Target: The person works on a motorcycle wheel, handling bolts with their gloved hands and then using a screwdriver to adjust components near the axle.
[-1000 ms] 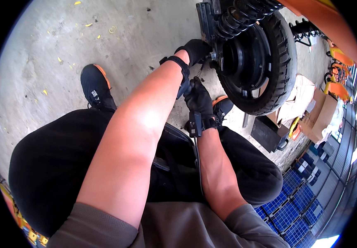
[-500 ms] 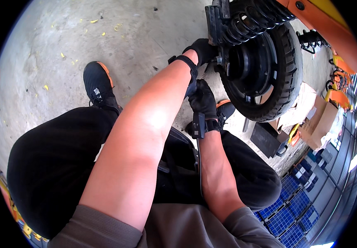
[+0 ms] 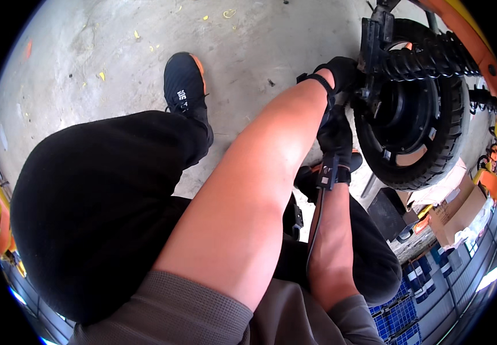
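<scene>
In a black glove, my left hand (image 3: 341, 73) reaches to the metal bracket (image 3: 369, 49) beside the wheel's hub; its fingertips are hidden. Just below it, my right hand (image 3: 336, 131), also in a black glove, is closed near the axle end (image 3: 367, 102). Whatever it holds is lost in the dark. The wheel (image 3: 452, 126) has a black knobbly tyre and a dark hub (image 3: 404, 115). A black coil-spring shock absorber (image 3: 427, 64) crosses above the hub. A small black device (image 3: 328, 171) with a cable is strapped at my right wrist.
An orange frame part (image 3: 478, 43) slants over the wheel. Beyond the tyre lie an open cardboard box (image 3: 458, 213) and a dark flat panel (image 3: 385, 211). Blue crates (image 3: 398, 322) stand at lower right. Yellow scraps dot the concrete floor (image 3: 127, 75). My shoe (image 3: 185, 80) rests on it.
The view has swung, so wheel, arms and boxes sit farther right in the picture. Both hands remain close to the axle, the right one still just below the left.
</scene>
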`<state>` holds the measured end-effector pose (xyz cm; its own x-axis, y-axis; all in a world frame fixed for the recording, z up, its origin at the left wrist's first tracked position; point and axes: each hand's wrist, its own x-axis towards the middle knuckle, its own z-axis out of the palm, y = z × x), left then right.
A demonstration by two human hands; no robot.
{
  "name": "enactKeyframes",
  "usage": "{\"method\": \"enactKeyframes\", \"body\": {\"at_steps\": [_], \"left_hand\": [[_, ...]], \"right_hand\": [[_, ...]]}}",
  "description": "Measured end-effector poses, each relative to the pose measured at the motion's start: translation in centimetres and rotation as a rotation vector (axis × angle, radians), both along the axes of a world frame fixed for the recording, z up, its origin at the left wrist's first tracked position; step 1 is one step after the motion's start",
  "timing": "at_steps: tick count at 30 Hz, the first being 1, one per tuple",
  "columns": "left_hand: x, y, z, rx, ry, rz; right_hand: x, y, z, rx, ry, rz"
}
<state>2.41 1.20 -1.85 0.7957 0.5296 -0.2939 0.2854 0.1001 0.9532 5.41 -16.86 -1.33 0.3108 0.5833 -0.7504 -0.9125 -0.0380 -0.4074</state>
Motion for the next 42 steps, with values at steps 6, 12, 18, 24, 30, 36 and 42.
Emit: {"method": "enactKeyframes", "body": {"at_steps": [6,12,18,24,30,36,42], "left_hand": [[-0.6,0.6,0.4,0.007,0.099,-0.097],[-1.2,0.2,0.7,0.7,-0.044,-0.419],[-0.1,-0.5,-3.5,0.754,0.038,-0.566],[-0.8,-0.1,-0.5,0.645,0.045,-0.495],[-1.2,-0.2,0.7,0.354,0.196,-0.507],[-1.9,-1.1,0.1,0.171,0.286,-0.639],[-1.5,-1.3,-0.4,0.744,0.111,-0.562]], "right_hand": [[-0.9,1.5,2.5,-0.033,0.047,0.023],[1.0,0.8,0.9,0.117,0.079,0.049],[1.3,-0.4,-1.1,0.073,-0.063,0.156],[1.7,-0.7,-1.5,-0.045,-0.407,0.282],[-0.5,0.6,2.1,-0.083,-1.267,0.57],[-0.4,1.0,2.8,-0.224,-2.001,0.909],[-0.9,1.2,1.7,-0.23,-0.761,0.315]]}}
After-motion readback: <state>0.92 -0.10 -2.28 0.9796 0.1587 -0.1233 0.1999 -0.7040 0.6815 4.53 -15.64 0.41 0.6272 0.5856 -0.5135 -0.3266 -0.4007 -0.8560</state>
